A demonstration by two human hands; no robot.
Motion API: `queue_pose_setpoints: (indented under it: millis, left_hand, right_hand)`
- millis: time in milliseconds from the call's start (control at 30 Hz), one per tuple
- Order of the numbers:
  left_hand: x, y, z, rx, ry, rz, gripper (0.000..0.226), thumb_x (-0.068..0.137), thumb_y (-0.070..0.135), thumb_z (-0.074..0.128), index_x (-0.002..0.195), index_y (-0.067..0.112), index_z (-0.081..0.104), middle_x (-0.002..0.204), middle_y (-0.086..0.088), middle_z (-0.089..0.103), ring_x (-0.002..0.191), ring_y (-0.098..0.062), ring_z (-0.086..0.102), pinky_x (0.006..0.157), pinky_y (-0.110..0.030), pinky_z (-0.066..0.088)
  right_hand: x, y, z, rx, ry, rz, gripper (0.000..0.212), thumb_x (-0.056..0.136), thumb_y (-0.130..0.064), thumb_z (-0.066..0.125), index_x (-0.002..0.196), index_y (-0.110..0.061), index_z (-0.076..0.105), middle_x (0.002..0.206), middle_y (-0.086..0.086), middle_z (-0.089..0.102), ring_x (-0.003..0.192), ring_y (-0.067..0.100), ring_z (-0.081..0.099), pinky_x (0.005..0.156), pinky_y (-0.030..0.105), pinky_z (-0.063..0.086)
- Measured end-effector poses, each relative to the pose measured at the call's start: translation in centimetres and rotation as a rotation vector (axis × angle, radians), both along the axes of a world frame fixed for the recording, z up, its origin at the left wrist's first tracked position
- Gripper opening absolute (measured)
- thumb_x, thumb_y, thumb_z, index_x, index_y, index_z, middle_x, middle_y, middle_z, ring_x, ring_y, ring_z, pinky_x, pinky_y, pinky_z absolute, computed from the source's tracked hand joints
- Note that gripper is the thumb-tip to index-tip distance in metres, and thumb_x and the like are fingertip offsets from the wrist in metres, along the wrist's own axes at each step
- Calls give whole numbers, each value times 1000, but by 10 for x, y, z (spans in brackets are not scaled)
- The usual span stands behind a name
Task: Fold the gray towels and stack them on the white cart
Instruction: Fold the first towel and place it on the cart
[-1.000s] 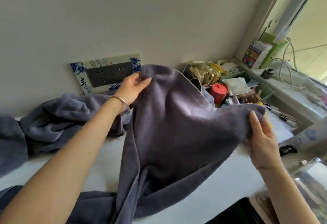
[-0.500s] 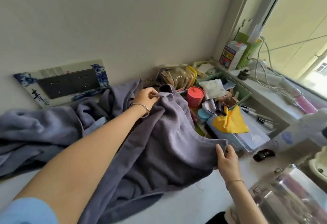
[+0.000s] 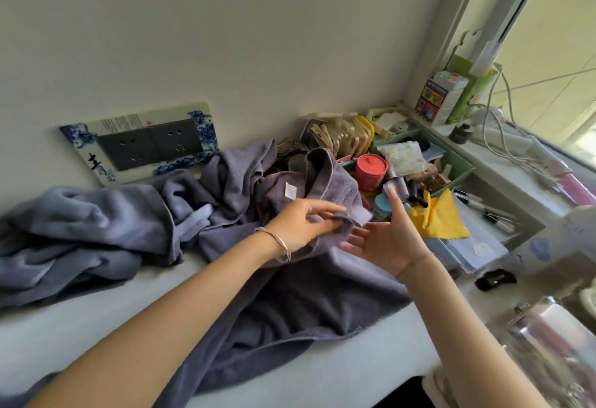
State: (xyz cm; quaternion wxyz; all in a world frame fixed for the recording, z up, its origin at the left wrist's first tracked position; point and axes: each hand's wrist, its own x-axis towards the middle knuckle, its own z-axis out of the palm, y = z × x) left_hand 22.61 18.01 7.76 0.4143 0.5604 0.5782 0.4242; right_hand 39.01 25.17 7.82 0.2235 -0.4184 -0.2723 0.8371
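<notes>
Room: I look down on a white bench (image 3: 80,327) set against a plain wall (image 3: 258,36), with a window (image 3: 548,52) on the right
Task's thing: the gray towel (image 3: 290,311) lies rumpled across the middle of the bench, its near part spilling over the front edge; a second towel heap (image 3: 90,223) lies to the left, touching it
Hands: my left hand (image 3: 300,223) pinches one corner of the gray towel by its white label (image 3: 359,215); my right hand (image 3: 387,240) is spread, palm up, holding nothing, just beside that corner
Handling: I judge the cloth soft, limp and fairly thick; it will sag and bunch, not slip or break
Where to hold: I would take the corners and hems, one in each hand, so the sheet hangs flat
Around: a socket plate (image 3: 145,143) on the wall, a green tray (image 3: 458,165) of small items, a red jar (image 3: 371,170), a blue-lidded jar (image 3: 383,207), a yellow cloth (image 3: 442,220), a clear box (image 3: 477,246), a black clip (image 3: 495,278), cables (image 3: 503,136) on the sill
In the way: the jars stand just behind the held corner, so a swung edge could tip them; the towel heap crowds the left
Cart: I cannot tell whether this white surface is the cart
</notes>
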Motion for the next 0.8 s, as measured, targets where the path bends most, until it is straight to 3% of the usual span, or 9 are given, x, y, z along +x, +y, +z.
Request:
queue_pose_setpoints:
  millis: [100,167,233,333,467,533,600,700,800]
  left_hand:
    - [14,-25,3,-186,38,-258,26,86,11,65,110,20,65,93,2,64,63,5,59,64,-10,47]
    - [13,-35,7,-302,36,-352,16,87,22,64,103,22,64,94,1,63,66,-3,63,62,-18,53]
    - [4,-35,16,-273,9,-203,17,91,32,56,99,17,59,97,-2,61,73,-7,62,66,-25,56]
    - [-9,-27,40,-183,-38,34,36,98,39,32,116,15,52,115,-3,55,93,-12,55,81,-26,48]
    - [-1,-36,81,-178,-140,-126,43,96,55,20,121,36,50,131,6,54,123,-10,48,103,-22,38]
    - [-3,-52,99,-153,-154,-215,46,91,61,26,118,34,51,115,9,60,111,-5,55,92,-13,44]
    - [-7,-57,109,-150,-172,-263,66,79,72,34,125,27,51,125,5,57,115,-9,53,99,-20,42]
    - [-20,-65,129,-335,-263,-335,62,84,64,27,96,23,72,96,6,70,94,-6,61,88,-20,43]
    - [-50,-78,142,-410,-113,-493,77,61,71,64,106,9,63,99,3,69,92,-9,62,81,-22,50]
  right_hand:
    - [14,-9,5,-13,-123,128,70,88,-59,41,103,4,68,97,23,69,82,30,70,67,37,59]
    - [21,-18,10,71,-285,212,56,89,-49,49,110,0,65,95,20,70,82,27,69,73,34,56]
    - [26,-26,20,175,-352,196,48,85,-43,60,111,-3,64,95,16,71,85,24,69,80,34,54]
    - [31,-50,59,390,-409,188,58,72,-43,70,116,-7,60,101,14,71,92,21,68,84,32,54]
    - [36,-85,124,547,-344,324,46,69,-38,63,108,-13,61,90,1,75,81,11,71,67,21,56]
    - [34,-98,151,606,-311,361,41,69,-33,60,106,-15,59,84,-4,75,78,7,70,63,18,55]
    - [32,-106,170,673,-310,368,40,70,-33,59,107,-18,58,85,-7,74,79,7,70,64,18,55]
    - [34,-109,185,709,-296,286,63,68,-43,72,121,-14,54,100,1,72,85,13,70,69,24,57]
    - [36,-109,189,696,-269,230,63,72,-35,74,125,-7,52,114,12,65,89,17,67,74,25,58]
